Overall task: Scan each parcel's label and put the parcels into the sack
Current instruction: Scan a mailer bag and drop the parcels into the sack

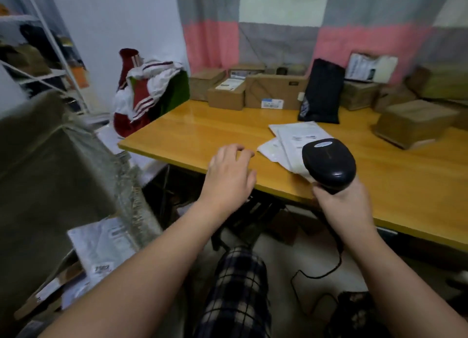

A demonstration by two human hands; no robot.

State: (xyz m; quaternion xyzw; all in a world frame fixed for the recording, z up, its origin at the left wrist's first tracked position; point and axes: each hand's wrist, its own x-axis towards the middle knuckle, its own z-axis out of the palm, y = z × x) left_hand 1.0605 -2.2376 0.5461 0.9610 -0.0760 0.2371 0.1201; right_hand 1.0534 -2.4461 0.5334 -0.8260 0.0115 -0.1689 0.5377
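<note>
Far left, the sack (50, 173) gapes, olive and woven, frayed rim toward the person; white mailers (101, 246) lie low at its mouth, so some parcels look bagged already, though whether they sit fully inside I cannot tell; across to the left hand (228, 170), empty, fingers loosely curled, hovering over the table (192, 135) edge, just short of the next mailers (291, 140); 2 or 3 of them, flat, white, overlapping, labels face up, thin and floppy by the look; right of them the scanner (329, 163), black, head tipped down over that pile, handle wrapped firmly in the right hand (342, 206), cable (329, 269) trailing to the floor; at the back, brown boxes (276, 92) in a row, a black pouch (321, 92) standing upright, a lone box (412, 122) far right; I make it early to middle of the job, plenty left on the table to scan and bag; the boxes look likely to need a fuller grip than the mailers.
</note>
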